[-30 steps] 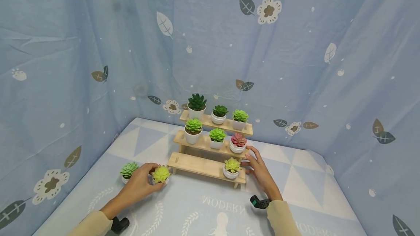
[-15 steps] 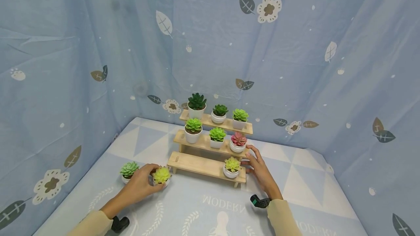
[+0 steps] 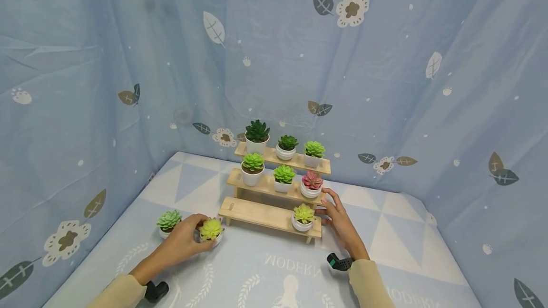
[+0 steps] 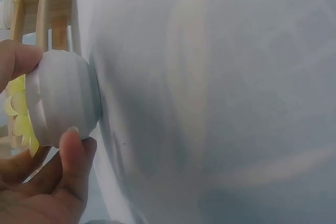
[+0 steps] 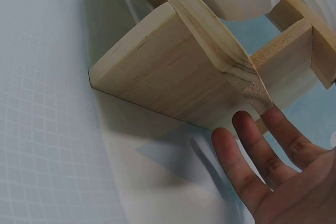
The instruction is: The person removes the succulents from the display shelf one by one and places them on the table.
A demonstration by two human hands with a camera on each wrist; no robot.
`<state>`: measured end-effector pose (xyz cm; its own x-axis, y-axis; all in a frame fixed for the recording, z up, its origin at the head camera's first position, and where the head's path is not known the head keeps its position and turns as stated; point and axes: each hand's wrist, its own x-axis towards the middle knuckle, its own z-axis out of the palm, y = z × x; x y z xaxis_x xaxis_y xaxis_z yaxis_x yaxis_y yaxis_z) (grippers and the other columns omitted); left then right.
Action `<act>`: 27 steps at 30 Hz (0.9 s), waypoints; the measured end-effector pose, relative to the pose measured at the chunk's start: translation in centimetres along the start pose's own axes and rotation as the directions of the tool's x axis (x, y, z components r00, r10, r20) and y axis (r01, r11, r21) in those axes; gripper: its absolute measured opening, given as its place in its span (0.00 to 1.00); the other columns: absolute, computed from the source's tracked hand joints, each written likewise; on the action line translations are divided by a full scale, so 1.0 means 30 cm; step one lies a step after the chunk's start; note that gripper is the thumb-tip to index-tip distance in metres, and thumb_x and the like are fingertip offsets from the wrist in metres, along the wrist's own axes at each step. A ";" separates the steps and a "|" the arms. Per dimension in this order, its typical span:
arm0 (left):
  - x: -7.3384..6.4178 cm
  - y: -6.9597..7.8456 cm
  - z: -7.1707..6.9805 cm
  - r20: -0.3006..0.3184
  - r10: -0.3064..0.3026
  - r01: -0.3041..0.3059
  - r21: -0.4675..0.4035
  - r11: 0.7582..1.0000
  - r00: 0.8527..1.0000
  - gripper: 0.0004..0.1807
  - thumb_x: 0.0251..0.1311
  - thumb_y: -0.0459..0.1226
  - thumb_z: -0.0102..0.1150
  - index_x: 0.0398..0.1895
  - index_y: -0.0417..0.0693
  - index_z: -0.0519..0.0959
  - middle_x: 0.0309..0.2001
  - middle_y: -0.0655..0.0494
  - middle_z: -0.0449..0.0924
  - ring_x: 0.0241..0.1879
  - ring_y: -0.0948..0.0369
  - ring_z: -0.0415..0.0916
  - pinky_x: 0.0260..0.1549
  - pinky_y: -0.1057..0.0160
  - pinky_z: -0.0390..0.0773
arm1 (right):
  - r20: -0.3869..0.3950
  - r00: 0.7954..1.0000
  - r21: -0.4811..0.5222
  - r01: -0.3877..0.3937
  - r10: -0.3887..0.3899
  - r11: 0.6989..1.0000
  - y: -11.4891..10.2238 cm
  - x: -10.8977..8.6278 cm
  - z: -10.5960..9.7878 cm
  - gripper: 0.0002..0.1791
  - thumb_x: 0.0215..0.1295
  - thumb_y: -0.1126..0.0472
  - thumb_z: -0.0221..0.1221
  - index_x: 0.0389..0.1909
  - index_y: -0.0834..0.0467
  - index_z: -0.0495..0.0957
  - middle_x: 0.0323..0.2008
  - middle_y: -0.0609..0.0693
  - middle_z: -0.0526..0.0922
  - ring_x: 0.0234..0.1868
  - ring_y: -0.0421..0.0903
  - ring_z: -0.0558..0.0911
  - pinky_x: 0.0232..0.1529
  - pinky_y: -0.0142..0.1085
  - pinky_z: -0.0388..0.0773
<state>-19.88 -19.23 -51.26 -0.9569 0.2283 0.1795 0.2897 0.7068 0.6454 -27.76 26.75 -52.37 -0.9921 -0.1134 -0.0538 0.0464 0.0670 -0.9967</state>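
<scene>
My left hand (image 3: 184, 236) pinches the white pot of a yellow-green potted succulent (image 3: 211, 229) between thumb and fingers, left of a three-step wooden plant stand (image 3: 257, 214). In the left wrist view the ribbed white pot (image 4: 65, 98) sits right at the cloth; whether it touches cannot be told. At the stand's right end is my right hand (image 3: 340, 225), its fingers loosely extended. One fingertip meets the end of a wooden shelf (image 5: 231, 59) in the right wrist view. Another yellow-green succulent (image 3: 303, 217) stands at the right of the lowest step.
A pale green succulent (image 3: 169, 222) stands beside my left hand. The middle step bears two green succulents and a red succulent (image 3: 311, 184). Three green ones, including a dark green succulent (image 3: 257, 137), line the top step. Behind hangs a blue patterned curtain (image 3: 274, 61).
Both hands and the plants keep nearly the same places. The head view has shifted very slightly.
</scene>
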 end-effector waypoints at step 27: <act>0.100 0.097 -0.027 -0.076 0.183 -0.181 0.039 0.983 0.980 0.33 0.59 0.54 0.74 0.62 0.45 0.78 0.55 0.53 0.79 0.55 0.53 0.68 0.47 0.48 0.75 | 0.002 1.000 0.006 -0.006 0.006 1.000 0.001 0.001 -0.002 0.28 0.78 0.39 0.53 0.74 0.37 0.59 0.68 0.61 0.69 0.60 0.60 0.78 0.53 0.47 0.78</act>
<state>-21.91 -17.02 -48.24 -0.8864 0.3024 0.3505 0.4584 0.6795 0.5729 -27.81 26.82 -52.39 -0.9916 -0.1152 -0.0595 0.0526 0.0619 -0.9967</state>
